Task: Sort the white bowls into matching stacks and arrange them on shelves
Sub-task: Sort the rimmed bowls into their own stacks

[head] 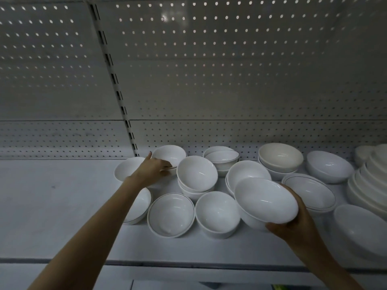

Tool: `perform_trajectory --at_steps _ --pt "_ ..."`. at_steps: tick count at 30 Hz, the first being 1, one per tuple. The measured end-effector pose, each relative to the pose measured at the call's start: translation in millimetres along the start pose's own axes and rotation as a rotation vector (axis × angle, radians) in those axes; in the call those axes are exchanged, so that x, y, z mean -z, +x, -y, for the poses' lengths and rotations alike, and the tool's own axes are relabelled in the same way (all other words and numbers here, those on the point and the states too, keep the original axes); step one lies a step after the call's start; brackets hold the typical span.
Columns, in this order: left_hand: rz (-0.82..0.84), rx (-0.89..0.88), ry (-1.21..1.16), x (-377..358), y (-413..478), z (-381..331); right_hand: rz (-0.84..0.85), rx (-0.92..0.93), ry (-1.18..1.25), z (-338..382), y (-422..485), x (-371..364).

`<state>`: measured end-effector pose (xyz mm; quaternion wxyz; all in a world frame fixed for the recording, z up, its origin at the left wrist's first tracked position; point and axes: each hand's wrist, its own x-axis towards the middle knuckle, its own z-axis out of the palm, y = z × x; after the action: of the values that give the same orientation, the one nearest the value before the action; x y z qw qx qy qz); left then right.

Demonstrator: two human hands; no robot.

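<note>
Starting at the left: a plain bowl sits toward the back edge of the shelf. A dark-lined bowl is half hidden under the forearm, nearer the front. The left hand is on the back bowl, which sits right up against the pegboard. Its fingers are curled over the near rim, with one finger sticking up.

Mid-shelf there's a small stack. In front of it a lined bowl and a deep plain bowl sit side by side near the front edge.

The right hand grips the tilted bowl from underneath, holding it in front of the others. Behind it a cream bowl stack sits at the back edge, and a wide lined bowl is just right of the held one. A tall pile of bigger bowls fills the right end.
</note>
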<state>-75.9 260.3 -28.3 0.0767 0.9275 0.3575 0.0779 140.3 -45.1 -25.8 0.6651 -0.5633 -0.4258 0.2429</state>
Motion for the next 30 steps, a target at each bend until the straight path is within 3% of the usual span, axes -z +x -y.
perform_trajectory --at_steps 11,17,30 --pt "0.111 0.023 -0.096 18.8 14.9 1.2 0.0 -0.004 -0.001 -4.9 2.3 3.8" --pt "0.086 0.056 -0.15 22.9 17.6 3.1 -0.002 -0.029 -0.003 -4.4 3.1 6.8" --pt "-0.397 0.074 -0.333 67.9 7.5 -6.6 0.061 -0.049 -0.009 2.9 0.9 7.5"
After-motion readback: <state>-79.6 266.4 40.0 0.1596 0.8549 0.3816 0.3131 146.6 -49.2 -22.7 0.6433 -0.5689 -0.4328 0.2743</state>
